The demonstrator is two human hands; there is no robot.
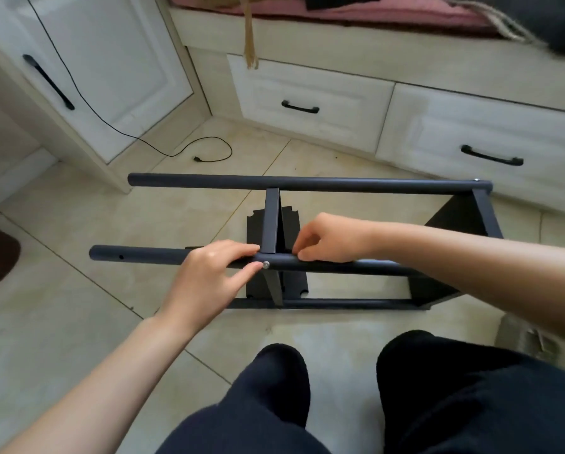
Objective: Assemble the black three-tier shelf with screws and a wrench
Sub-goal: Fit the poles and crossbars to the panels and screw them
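You're working with the shelf frame (307, 244) lying on its side on the tiled floor (61, 306), dead centre of view, just past your knees (274, 388). Progress, as I'm reading it: the end tier (464, 224) at 3 o'clock is looking fixed, with a screw head showing at the far pole's (209, 182) right end; the middle tier (272, 221) is sitting between the poles and is getting fastened now; the third tier isn't mounted, and the left stretch of the near pole (137, 255) at 9 o'clock is showing an empty hole. So roughly halfway, judging from this alone. No wrench in sight, so I'm guessing this screw is going in finger-tight first and final tightening is still to come. Your left hand (209, 276) is lying over the near pole, fingers loosely extended rather than clenched, with the thumb and forefinger tips closing in on the silver screw (266, 265) seated in the pole's near face; the thumb is touching it, but I can't tell whether you're pinching or just pressing. Your right hand (327, 239) is curling half closed at 1 o'clock of the screw, fingertips resting on the pole right where the middle tier meets it, steadying the joint, not gripping anything loose.
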